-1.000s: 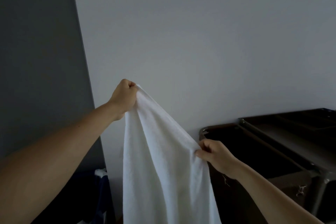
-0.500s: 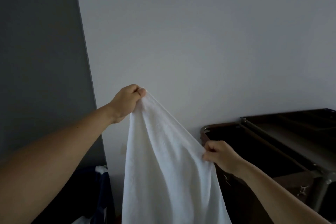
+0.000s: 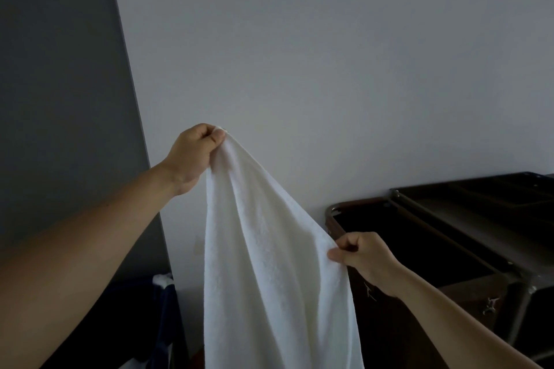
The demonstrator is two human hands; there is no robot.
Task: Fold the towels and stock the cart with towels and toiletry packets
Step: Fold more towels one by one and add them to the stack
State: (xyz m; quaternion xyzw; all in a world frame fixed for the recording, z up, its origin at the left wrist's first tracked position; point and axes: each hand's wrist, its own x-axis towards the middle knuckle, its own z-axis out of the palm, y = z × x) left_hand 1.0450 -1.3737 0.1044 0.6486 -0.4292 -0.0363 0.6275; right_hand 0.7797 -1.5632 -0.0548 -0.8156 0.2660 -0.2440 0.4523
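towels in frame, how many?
1 certain: the white towel hangs mid-frame, left hand gripping its top corner, right hand pinching its right edge. A white scrap at lower left may be another; cannot tell.

dark cart (image 3: 479, 219) against the pale wall (image 3: 329, 69)

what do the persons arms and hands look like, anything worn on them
Both arms are bare as far as the view shows: no sleeve on the left forearm or the right forearm. The left hand and the right hand are ungloved, with no watch, bracelet or ring visible on the sides that face the camera.
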